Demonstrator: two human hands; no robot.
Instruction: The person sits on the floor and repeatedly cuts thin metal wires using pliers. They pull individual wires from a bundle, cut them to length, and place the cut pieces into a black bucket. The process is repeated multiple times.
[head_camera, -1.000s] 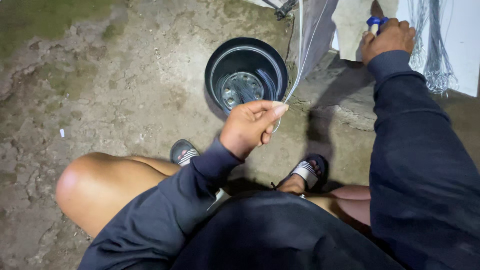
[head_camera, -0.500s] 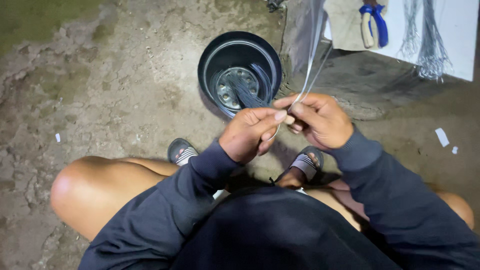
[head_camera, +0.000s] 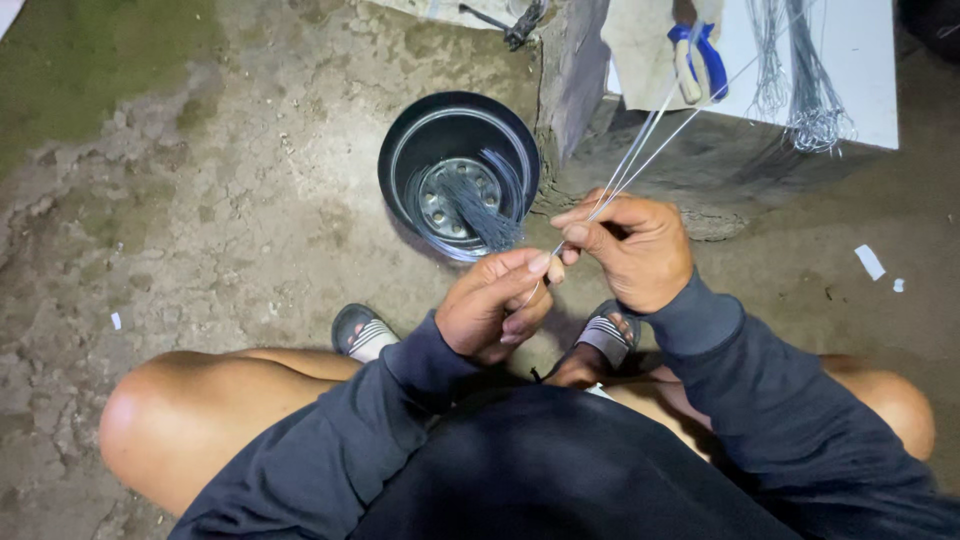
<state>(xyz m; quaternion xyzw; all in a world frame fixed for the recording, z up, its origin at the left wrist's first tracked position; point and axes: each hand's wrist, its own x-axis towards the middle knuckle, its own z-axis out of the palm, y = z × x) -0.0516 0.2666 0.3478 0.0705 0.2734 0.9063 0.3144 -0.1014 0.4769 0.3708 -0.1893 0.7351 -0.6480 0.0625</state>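
A person is squatting on rough ground, facing a black bucket (head_camera: 458, 175) holding a wet bundle of strands (head_camera: 480, 205). The right hand (head_camera: 640, 250) and left hand (head_camera: 497, 305) are pinching thin pale strands (head_camera: 650, 140) between fingertips, stretching far-right toward a white board (head_camera: 850, 70). More strands are lying there, seemingly unworked.

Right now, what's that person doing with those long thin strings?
A squatting person pinches several thin pale strands between both hands: the left hand holds the lower ends, the right hand grips just above. Ahead on the dirt ground sits a round black bucket with more strands inside.
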